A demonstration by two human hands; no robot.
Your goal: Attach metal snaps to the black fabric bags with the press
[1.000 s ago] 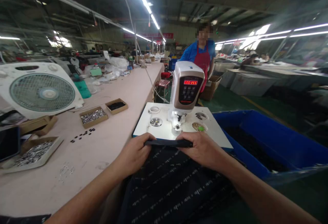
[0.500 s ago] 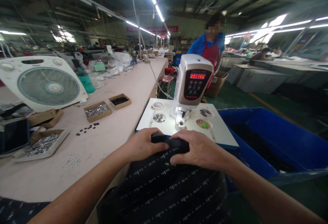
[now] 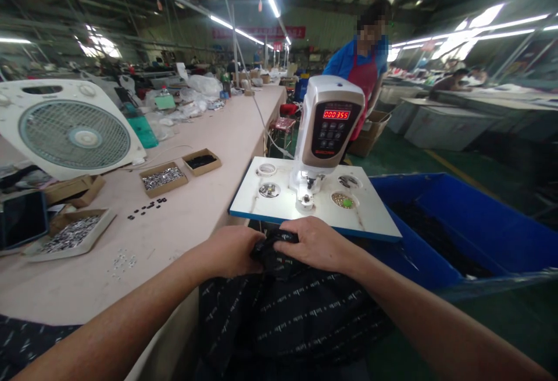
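Note:
Black fabric with rows of small white print (image 3: pixel 305 305) hangs from both hands in front of me. My left hand (image 3: pixel 235 251) is closed on its upper edge, the fingertips partly hidden in the folds. Close beside it, my right hand (image 3: pixel 316 245) pinches the bunched edge between thumb and fingers. Just beyond the hands stands a white and bronze snap-fastening machine (image 3: pixel 333 131) with a lit red number display. Its white work plate (image 3: pixel 244 203) has round wells of small metal parts, one with a green piece. The fabric is apart from the machine's lower die (image 3: pixel 305 199).
On the pink table (image 3: pixel 174 218) at left are a box fan (image 3: pixel 82 136), cartons of metal fasteners (image 3: pixel 163 180), a carton of black pieces (image 3: pixel 201 161) and loose fasteners. A blue bin (image 3: pixel 418 186) holding dark fabric stands right. A person in a red apron (image 3: pixel 366 73) stands behind the machine.
Both hands have drawn the fabric slightly back from the plate, and its smooth edge is now bunched and crumpled. My view has shifted a little. The display number is unchanged.

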